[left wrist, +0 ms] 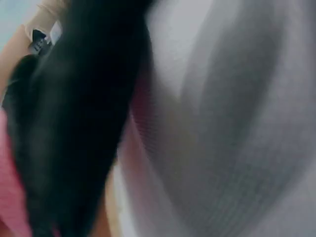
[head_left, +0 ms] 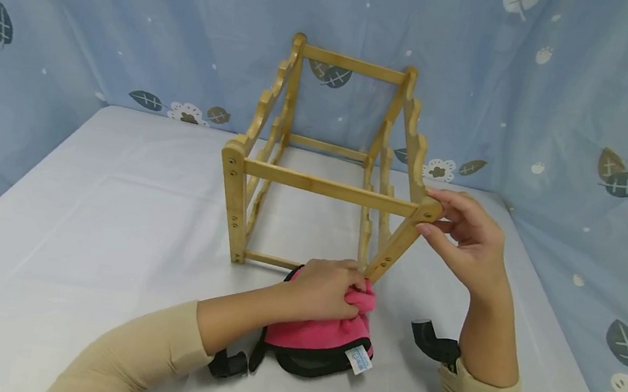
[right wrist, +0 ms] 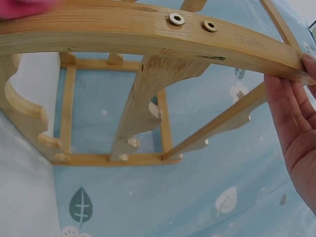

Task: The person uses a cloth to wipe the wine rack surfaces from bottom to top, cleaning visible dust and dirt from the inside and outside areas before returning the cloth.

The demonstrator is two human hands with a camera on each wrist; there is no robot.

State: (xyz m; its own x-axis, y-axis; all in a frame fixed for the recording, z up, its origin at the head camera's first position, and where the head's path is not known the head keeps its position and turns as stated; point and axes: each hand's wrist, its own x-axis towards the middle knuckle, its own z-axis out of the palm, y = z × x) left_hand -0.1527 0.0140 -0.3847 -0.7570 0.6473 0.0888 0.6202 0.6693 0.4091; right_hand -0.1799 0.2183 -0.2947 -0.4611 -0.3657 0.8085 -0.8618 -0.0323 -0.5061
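Observation:
A wooden rack (head_left: 329, 187) with scalloped side rails stands on the white surface. My right hand (head_left: 470, 241) pinches its near right top corner between thumb and fingers; the right wrist view shows the same hand (right wrist: 296, 118) at the end of a wooden upright (right wrist: 123, 29). My left hand (head_left: 316, 291) grips a bunched pink cloth (head_left: 311, 336) with black edging and a white tag (head_left: 358, 360), at the foot of the rack's near right leg. Close up in the left wrist view, the black edging (left wrist: 79, 118) and some pink fabric (left wrist: 10, 182) hide the left fingers.
A blue curtain (head_left: 194, 24) with leaf prints hangs behind the rack and along both sides. The white covered surface (head_left: 81, 226) extends left of the rack. Black wrist-camera mounts (head_left: 433, 345) sit near both sleeves.

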